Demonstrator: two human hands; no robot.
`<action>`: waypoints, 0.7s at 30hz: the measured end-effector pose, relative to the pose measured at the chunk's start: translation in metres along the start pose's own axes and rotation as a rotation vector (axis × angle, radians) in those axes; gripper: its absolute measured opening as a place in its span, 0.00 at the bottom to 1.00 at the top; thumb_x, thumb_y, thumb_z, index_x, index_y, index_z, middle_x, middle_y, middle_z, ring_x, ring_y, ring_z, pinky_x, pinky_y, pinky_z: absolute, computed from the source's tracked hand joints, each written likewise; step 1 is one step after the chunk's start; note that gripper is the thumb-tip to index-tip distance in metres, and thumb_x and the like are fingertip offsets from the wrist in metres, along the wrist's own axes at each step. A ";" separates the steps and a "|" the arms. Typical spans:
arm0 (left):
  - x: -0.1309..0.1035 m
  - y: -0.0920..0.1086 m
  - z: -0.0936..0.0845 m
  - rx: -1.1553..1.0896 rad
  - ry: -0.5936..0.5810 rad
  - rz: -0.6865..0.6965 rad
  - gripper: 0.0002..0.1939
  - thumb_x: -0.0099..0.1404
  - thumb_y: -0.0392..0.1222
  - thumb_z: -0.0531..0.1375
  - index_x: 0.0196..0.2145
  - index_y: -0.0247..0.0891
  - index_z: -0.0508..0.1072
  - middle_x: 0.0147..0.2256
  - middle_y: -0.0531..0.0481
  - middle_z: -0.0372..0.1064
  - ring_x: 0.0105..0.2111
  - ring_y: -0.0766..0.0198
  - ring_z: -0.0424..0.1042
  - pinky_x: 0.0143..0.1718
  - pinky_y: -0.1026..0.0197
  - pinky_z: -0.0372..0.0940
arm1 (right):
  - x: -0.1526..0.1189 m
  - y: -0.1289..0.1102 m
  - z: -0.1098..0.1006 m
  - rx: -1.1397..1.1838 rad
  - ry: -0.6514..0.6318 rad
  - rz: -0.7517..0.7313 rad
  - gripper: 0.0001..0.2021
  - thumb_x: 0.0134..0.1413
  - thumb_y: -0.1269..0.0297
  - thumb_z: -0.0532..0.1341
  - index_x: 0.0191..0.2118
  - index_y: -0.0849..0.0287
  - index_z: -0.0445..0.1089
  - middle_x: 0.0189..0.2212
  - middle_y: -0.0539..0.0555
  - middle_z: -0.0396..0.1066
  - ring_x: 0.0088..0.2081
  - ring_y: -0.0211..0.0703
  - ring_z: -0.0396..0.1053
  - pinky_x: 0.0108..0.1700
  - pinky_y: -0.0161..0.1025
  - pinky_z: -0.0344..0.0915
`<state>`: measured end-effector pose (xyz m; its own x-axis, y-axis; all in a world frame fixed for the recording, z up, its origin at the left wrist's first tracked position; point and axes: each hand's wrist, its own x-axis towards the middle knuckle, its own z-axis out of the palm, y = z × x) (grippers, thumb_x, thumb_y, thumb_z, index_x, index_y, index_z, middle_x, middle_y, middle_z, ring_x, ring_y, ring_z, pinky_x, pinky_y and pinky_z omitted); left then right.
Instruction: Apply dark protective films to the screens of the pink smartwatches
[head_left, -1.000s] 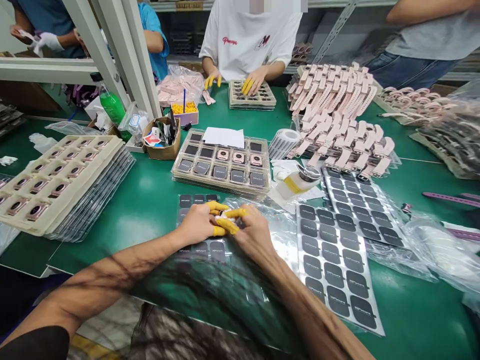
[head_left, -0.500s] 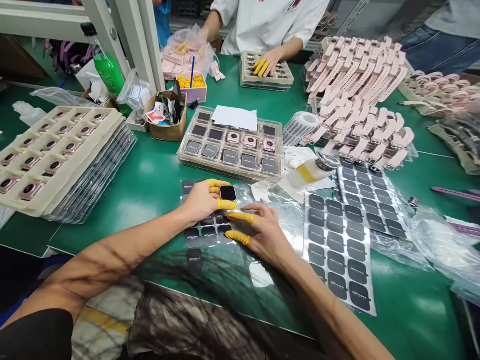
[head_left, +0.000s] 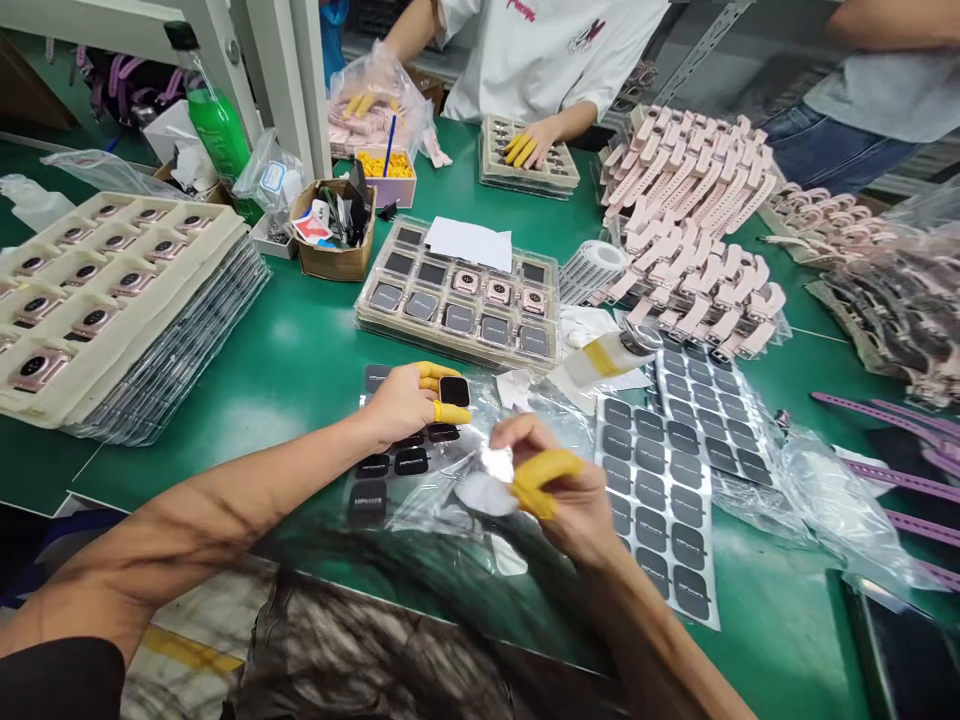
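Left hand [head_left: 399, 405] grips watch [head_left: 454, 391] by edges, maybe to leave dark screen [head_left: 454, 392] untouched. Right hand [head_left: 576, 495], nearer, pinches white piece [head_left: 486, 495], too blurred to name.

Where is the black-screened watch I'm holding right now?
The watch is just left of centre in the head view, in your left hand, nearer you than the tray with white paper on it.

Black-capped bottle of green liquid [head_left: 217, 125] noted left of open brown cardboard box [head_left: 334, 263]. Pale lilac box [head_left: 394, 191] contains small yellow pieces [head_left: 370, 163] and slim blue stick [head_left: 390, 146]. Purple perforated straps [head_left: 900, 480] at right.
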<state>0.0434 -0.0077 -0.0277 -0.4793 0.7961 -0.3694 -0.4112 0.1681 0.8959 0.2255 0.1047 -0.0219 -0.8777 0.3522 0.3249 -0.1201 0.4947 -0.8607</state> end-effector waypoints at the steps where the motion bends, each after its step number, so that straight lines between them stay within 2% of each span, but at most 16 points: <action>1: 0.000 -0.002 0.000 0.047 -0.016 0.020 0.34 0.39 0.30 0.79 0.47 0.32 0.77 0.33 0.49 0.77 0.31 0.65 0.74 0.34 0.63 0.69 | 0.004 -0.003 -0.001 0.205 0.043 0.095 0.26 0.57 0.36 0.65 0.24 0.53 0.67 0.30 0.55 0.70 0.35 0.48 0.70 0.37 0.50 0.69; 3: -0.001 -0.006 0.001 0.170 -0.052 0.074 0.34 0.42 0.32 0.78 0.49 0.33 0.78 0.30 0.50 0.76 0.29 0.65 0.73 0.33 0.63 0.68 | 0.015 -0.003 0.000 0.485 0.177 0.312 0.23 0.47 0.39 0.73 0.29 0.53 0.70 0.25 0.50 0.67 0.29 0.41 0.66 0.33 0.43 0.68; 5: -0.003 -0.010 0.002 0.286 -0.082 0.122 0.33 0.43 0.34 0.77 0.50 0.33 0.79 0.27 0.52 0.74 0.28 0.65 0.72 0.32 0.63 0.66 | 0.025 0.003 0.005 0.498 0.298 0.495 0.24 0.37 0.45 0.79 0.35 0.55 0.74 0.28 0.49 0.71 0.29 0.37 0.67 0.35 0.40 0.69; 8: -0.006 -0.014 0.003 0.374 -0.102 0.176 0.32 0.47 0.35 0.75 0.52 0.34 0.80 0.28 0.52 0.76 0.29 0.64 0.73 0.32 0.64 0.66 | 0.027 0.013 0.015 0.472 0.349 0.634 0.27 0.31 0.48 0.82 0.35 0.58 0.76 0.31 0.51 0.74 0.32 0.36 0.71 0.39 0.37 0.73; 15: -0.009 -0.017 0.004 0.495 -0.120 0.221 0.30 0.51 0.32 0.71 0.53 0.35 0.81 0.27 0.53 0.77 0.26 0.64 0.73 0.28 0.65 0.63 | 0.017 0.023 0.021 0.526 0.325 0.740 0.26 0.32 0.45 0.81 0.33 0.55 0.75 0.31 0.50 0.75 0.32 0.38 0.74 0.34 0.37 0.78; 21: -0.008 -0.017 0.004 0.410 -0.085 0.211 0.30 0.47 0.30 0.73 0.51 0.33 0.83 0.26 0.53 0.77 0.25 0.64 0.72 0.29 0.65 0.64 | 0.021 0.024 0.019 0.565 0.318 0.779 0.25 0.30 0.49 0.83 0.32 0.55 0.76 0.31 0.52 0.76 0.32 0.40 0.75 0.34 0.39 0.78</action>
<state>0.0572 -0.0144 -0.0388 -0.4477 0.8793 -0.1627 0.0368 0.1999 0.9791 0.1957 0.1091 -0.0429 -0.6506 0.6528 -0.3881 0.1592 -0.3825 -0.9102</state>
